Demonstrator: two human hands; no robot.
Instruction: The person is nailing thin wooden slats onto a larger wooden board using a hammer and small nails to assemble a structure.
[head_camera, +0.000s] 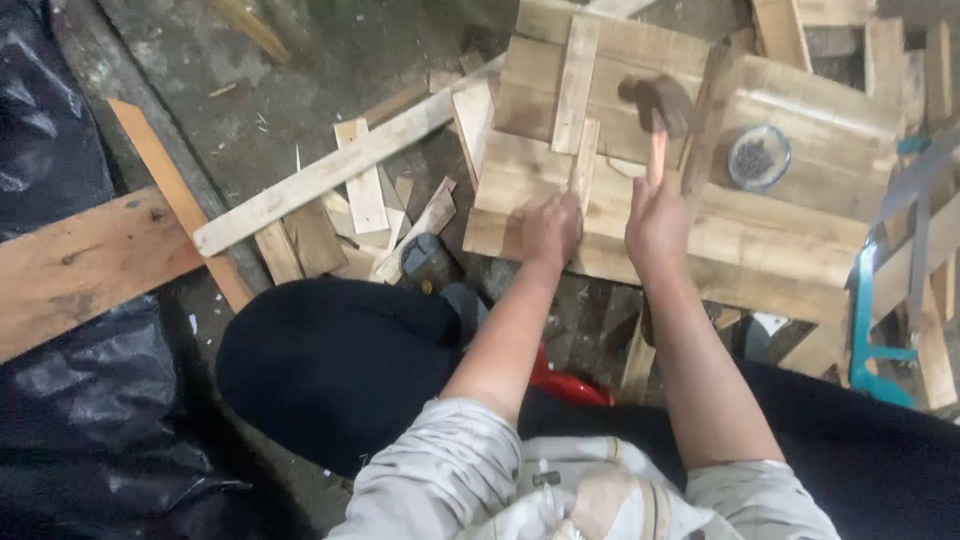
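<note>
A long pale wooden slat (330, 170) lies on the concrete floor (300, 70) among offcuts, left of the rough wooden panel of nailed boards (760, 250). At the panel's near edge the left hand (550, 230) presses closed on a thin upright wooden strip (584, 165). The right hand (655, 215) is wrapped around the brown-handled hammer (658, 105), raised above the boards. A round tin of dark nails (758, 158) sits toward the right edge. A blow that lands off target could hit the steadying fingers, since they lie close to the strip.

- left hand (549, 229) on wooden panel (780, 250), beside thin slat (584, 160)
- right hand (655, 215) just right of it, hammer (657, 105) above
- nail dish (758, 157) on panel, further right
- saw (880, 300) at panel's right edge
- scrap slats (350, 200) left of panel
</note>
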